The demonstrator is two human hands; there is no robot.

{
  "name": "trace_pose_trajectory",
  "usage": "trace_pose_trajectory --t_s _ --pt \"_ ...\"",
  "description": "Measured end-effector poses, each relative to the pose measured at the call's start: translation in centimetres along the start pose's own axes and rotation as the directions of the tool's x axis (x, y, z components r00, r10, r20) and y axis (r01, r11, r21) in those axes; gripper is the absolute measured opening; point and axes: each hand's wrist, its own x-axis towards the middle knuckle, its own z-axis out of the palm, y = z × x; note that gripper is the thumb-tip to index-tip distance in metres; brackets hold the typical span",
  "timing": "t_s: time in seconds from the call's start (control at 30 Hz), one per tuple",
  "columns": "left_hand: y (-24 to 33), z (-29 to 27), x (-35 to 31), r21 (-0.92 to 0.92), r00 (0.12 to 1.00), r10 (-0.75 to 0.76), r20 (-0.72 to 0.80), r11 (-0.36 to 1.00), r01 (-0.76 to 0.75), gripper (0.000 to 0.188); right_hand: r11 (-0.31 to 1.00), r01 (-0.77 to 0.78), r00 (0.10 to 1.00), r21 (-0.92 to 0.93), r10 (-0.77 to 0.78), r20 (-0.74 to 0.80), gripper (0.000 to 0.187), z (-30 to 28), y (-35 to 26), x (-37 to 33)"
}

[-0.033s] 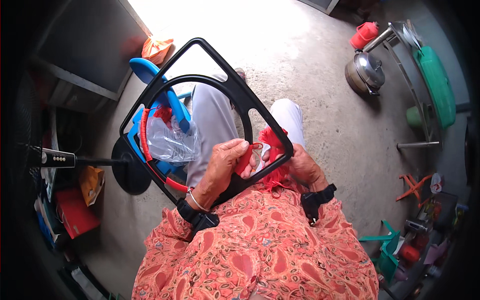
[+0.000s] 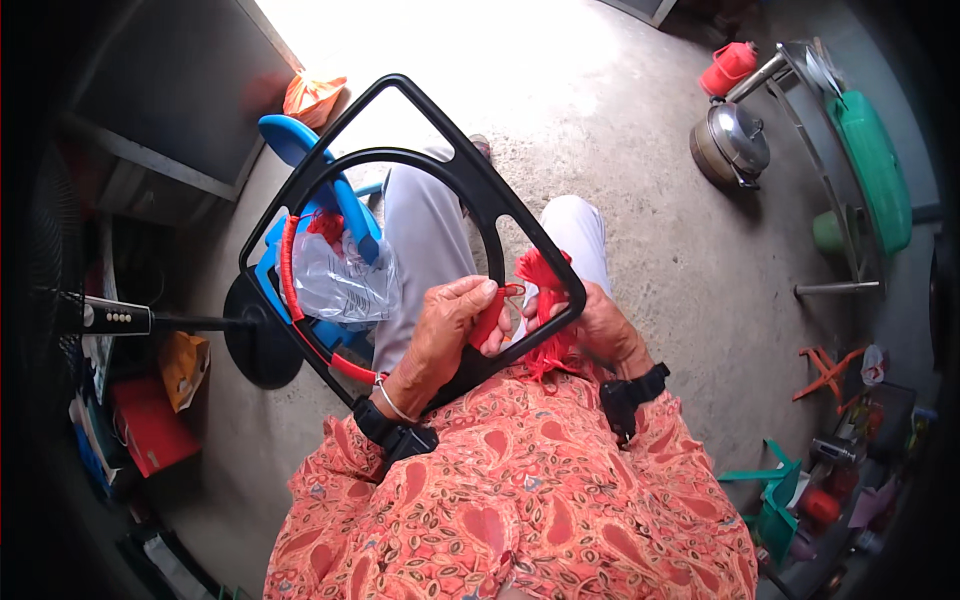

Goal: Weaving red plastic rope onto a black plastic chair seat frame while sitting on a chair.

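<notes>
A black frame (image 2: 395, 88) with rounded corners and a curved inner ring (image 2: 478, 185) rests across my lap, tilted. Red cord is wrapped closely around the left part of the ring (image 2: 288, 265). My left hand (image 2: 448, 325) is closed, thumb and fingers pinching a red-wrapped section at the near side of the ring. My right hand (image 2: 600, 325) is closed around a loose bundle of red cord (image 2: 548, 350), just behind the frame's right corner. A short loop of cord shows between the two hands. The frame's corner partly hides the right fingers.
A blue plastic chair (image 2: 290, 138) on the left holds a clear plastic bag (image 2: 345, 280) with red cord. Beside it stands a fan's round black base (image 2: 262, 345). A steel pot (image 2: 735, 140), red flask (image 2: 728, 70) and metal rack (image 2: 840, 288) are at right.
My right hand has shifted slightly, and the red cord bundle hangs narrower below it. My left hand and the frame stay in place.
</notes>
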Motion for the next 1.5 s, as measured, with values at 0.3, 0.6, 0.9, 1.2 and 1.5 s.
trace_pose_trajectory --t_s 0.3,0.6,0.9,1.2,1.5 --pt "-0.5 0.0 -0.2 0.047 0.999 0.044 -0.024 0.998 -0.043 0.028 0.980 0.035 0.999 0.194 -0.028 -0.041 0.037 1.0 1.1 2.1" --pt "-0.9 -0.4 -0.6 0.053 0.997 0.055 -0.049 0.997 -0.052 0.028 0.968 0.146 0.989 0.205 -0.141 -0.036 0.034 1.1 0.6 3.5" --pt "-0.8 -0.5 -1.2 0.000 0.997 0.071 -0.039 0.998 -0.071 0.028 0.963 0.041 0.999 0.266 -0.033 -0.035 0.024 0.4 1.3 3.5" --pt "0.4 -0.2 -1.3 0.020 0.991 0.118 -0.063 0.993 -0.117 0.029 0.901 0.145 0.985 0.409 -0.094 -0.142 0.020 2.8 0.2 2.6" --pt "-0.6 -0.3 -1.9 0.212 0.973 0.189 -0.132 0.964 -0.158 0.025 0.978 0.191 0.980 0.081 -0.194 0.034 0.016 4.6 -1.6 4.8"
